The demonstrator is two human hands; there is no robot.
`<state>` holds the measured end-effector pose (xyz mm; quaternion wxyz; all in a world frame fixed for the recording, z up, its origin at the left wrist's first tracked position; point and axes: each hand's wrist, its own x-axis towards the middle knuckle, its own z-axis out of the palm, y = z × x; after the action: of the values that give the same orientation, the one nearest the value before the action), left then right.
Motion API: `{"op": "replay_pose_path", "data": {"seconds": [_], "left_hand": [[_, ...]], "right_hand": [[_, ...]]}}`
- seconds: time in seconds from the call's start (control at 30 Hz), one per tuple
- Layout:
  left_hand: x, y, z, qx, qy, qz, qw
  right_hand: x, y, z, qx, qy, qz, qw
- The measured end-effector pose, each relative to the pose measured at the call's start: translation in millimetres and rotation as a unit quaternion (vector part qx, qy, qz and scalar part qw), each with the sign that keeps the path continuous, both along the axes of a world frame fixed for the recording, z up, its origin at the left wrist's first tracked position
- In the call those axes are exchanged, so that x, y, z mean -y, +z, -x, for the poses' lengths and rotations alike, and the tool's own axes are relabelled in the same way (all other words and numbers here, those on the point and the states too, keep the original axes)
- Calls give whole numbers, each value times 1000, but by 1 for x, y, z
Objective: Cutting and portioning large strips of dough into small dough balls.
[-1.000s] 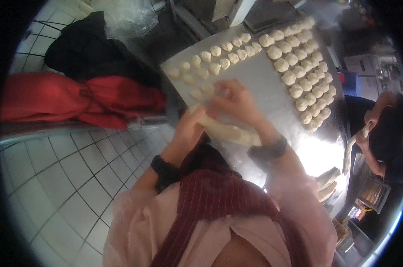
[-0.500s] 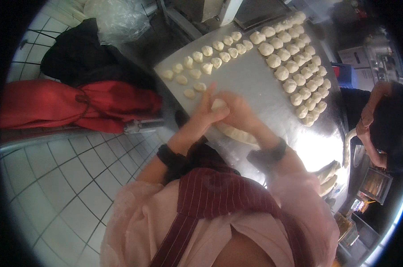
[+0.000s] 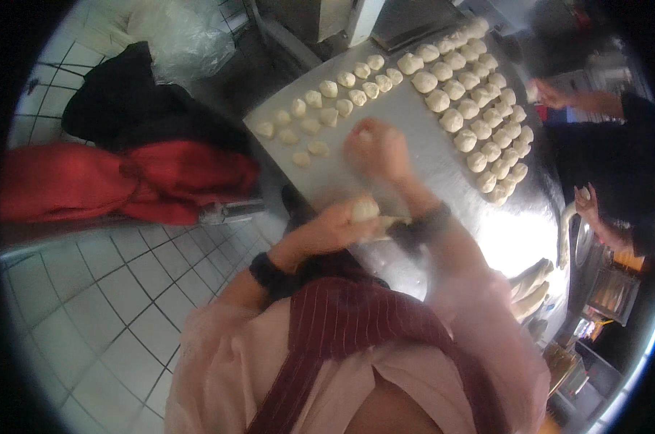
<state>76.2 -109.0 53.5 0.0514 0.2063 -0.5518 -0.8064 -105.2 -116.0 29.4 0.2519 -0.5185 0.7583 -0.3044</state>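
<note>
Over the table (image 3: pixel 434 153), left hand (image 3: pixel 333 226) grips dough (image 3: pixel 366 208); right hand (image 3: pixel 378 150), blurred, seemingly clasps some.

Table (image 3: pixel 425 152), dough pieces (image 3: pixel 329 116), dough balls (image 3: pixel 481 129) (in rows), dough strips (image 3: pixel 532 281)

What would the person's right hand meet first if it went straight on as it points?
The right hand would probably meet the small dough pieces ahead, though its height above the table is unclear.

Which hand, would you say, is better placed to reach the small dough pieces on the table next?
Probably the right hand: it's over the table, near the small dough pieces, while the left hand holds a dough roll nearer the body.
</note>
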Motion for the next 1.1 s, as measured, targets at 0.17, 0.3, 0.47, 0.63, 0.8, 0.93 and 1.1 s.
{"op": "replay_pose_path", "data": {"seconds": [0.17,0.3,0.47,0.63,0.8,0.93,1.1], "left_hand": [[12,-35,-36,-96,232,-79,965],[5,-37,-34,-86,285,-131,946],[5,-34,-20,-81,281,-205,934],[9,-37,-12,-93,264,-132,951],[13,-17,14,-84,299,-210,927],[18,-18,13,-81,176,-93,977],[8,-28,14,-79,115,-64,988]], "right_hand": [[9,-5,6,-76,102,61,990],[12,-33,-4,-68,171,141,973],[8,-4,-19,-71,116,57,989],[-18,44,-4,73,61,-16,995],[-40,43,-19,206,153,18,967],[-34,39,-14,94,152,65,982],[-33,47,-15,73,146,54,985]]}}
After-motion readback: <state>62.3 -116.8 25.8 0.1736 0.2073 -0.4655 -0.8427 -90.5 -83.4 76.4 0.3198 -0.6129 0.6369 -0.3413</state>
